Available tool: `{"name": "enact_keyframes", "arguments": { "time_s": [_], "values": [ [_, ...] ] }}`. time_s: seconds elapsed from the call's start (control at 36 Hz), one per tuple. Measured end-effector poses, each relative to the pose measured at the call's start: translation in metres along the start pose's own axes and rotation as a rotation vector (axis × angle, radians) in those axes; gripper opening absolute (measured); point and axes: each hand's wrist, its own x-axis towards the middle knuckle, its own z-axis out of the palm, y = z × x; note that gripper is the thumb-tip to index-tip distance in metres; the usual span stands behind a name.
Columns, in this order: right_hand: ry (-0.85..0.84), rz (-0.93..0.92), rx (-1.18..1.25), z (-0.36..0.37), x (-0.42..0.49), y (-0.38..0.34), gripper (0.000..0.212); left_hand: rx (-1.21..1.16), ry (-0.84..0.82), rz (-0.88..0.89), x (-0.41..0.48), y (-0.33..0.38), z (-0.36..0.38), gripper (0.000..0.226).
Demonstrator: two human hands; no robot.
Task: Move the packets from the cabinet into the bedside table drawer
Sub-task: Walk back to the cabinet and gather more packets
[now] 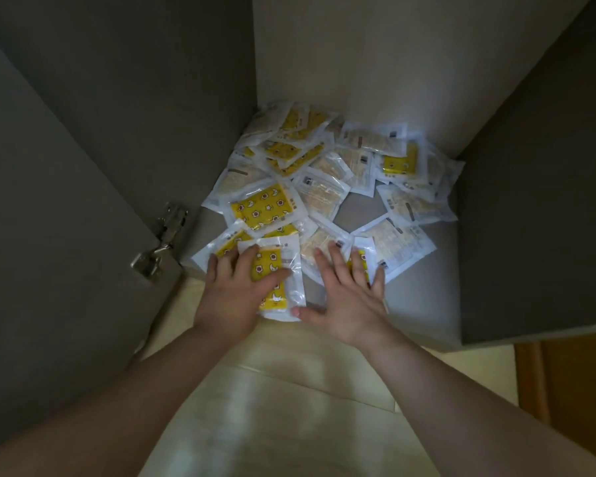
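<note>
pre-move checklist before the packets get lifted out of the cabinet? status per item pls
1. Cabinet doors swung open: ok.
2. Left grip on the front packet: ok, the hand lies on it with the thumb across.
3. Right grip on packets: ok, fingers spread flat on the near side of the pile.
4. Any packet pinched or lifted: not ok, both hands lie flat.
5. Pile gathered: not ok, packets lie scattered over the cabinet floor.
6. Bedside table drawer open and ready: cannot tell, out of view.
</note>
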Motion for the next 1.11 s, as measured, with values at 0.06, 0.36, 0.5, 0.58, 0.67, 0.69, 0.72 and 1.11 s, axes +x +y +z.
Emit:
{"name": "enact_keyframes", "arguments": {
  "time_s": [0.06,0.36,0.5,0.58,0.67,0.69,0.72,1.11],
  "values": [
    [0.0,-0.018,-0.034,0.001,-0.01,0.003,0.103,-0.009,0.044,0.01,-0.004,0.007,-0.001,0.066],
    [0.558,-0.176,-0.17,0.026,-0.028,0.034,0.059,-0.081,0.164,0.117,-0.015,0.01,-0.019,0.052],
    [0.592,-0.178,-0.107,0.006,-0.03,0.032,0.045,-0.142,0.204,0.088,-0.013,0.014,-0.032,0.057],
    [0.149,0.028,-0.044,-0.006,-0.026,0.034,0.086,-0.128,0.201,0.079,-0.012,0.014,-0.037,0.057],
    [-0.035,0.086,-0.032,-0.009,-0.018,0.033,0.107,-0.096,0.197,0.089,-0.015,0.014,-0.036,0.056],
    [-0.053,0.084,-0.029,-0.008,-0.017,0.033,0.109,-0.087,0.197,0.093,-0.016,0.014,-0.036,0.056],
    [-0.06,0.076,-0.032,-0.007,-0.017,0.034,0.11,-0.081,0.191,0.093,-0.016,0.015,-0.036,0.056],
    [0.39,-0.045,-0.262,0.032,-0.04,0.025,0.073,-0.561,0.187,-0.051,-0.033,0.009,-0.045,0.076]
  ]
}}
